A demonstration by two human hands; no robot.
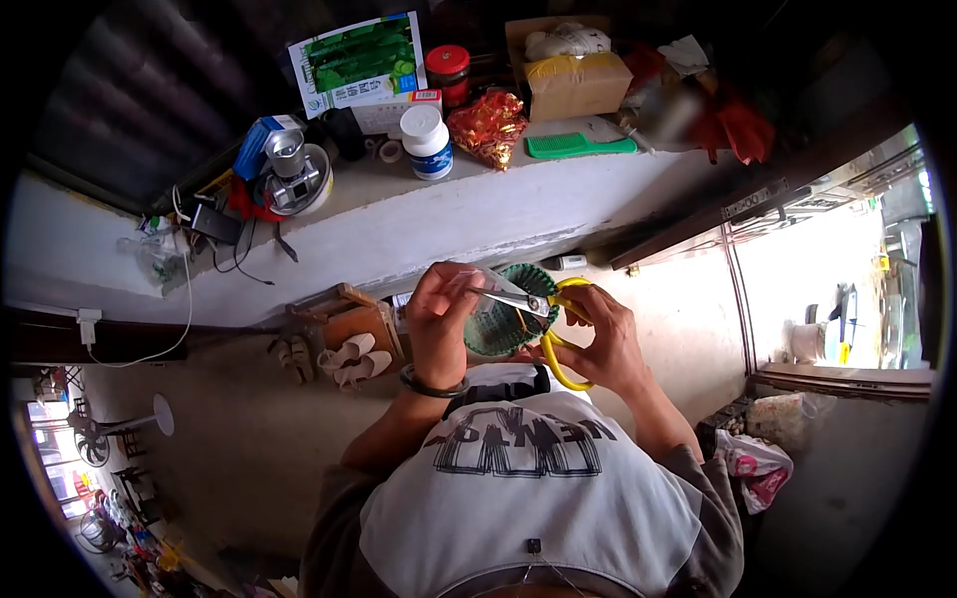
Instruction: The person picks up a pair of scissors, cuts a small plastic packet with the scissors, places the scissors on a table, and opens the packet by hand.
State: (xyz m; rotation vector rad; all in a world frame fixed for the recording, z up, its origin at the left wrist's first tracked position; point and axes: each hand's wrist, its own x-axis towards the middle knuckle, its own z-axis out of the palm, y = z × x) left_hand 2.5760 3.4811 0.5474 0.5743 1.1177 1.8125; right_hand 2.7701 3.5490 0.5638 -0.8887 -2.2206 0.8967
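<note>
My right hand (608,339) grips a pair of scissors (566,369) by the yellow handles, which stand apart. The metal blades point left, with their tips right at the fingers of my left hand (444,299). Those left fingers are closed in a pinch around a thin, see-through piece that looks like plastic film (490,289). A dark bangle (431,383) circles my left wrist. Behind the blades, between my hands, is a green woven basket (483,334) with a scalloped rim, partly covered by the scissors and fingers.
A ledge ahead carries a white bottle (427,149), a red-lidded jar (448,75), a green comb (580,147), a red-and-gold bag (488,128) and a cardboard box (578,88). Pale shoes (356,361) lie by a wooden stool (364,324) at left. A bright doorway opens on the right.
</note>
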